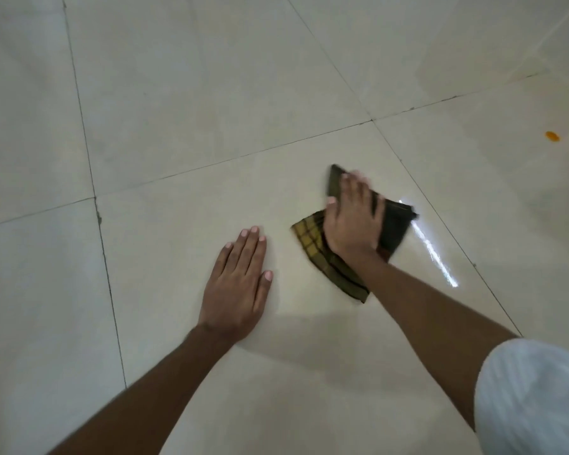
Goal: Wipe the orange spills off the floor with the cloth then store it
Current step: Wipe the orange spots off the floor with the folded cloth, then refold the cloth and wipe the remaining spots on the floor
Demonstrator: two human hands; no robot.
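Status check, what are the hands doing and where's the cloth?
Left hand flat on floor, empty. Right hand pressing cloth down. Two orange spills remain far right. Nothing in between.

No text, label, brand, number or sign can be read anywhere in the head view

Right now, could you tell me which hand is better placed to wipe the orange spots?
The right hand: it presses the cloth, and the orange spots lie on its side. The left hand rests flat, empty.
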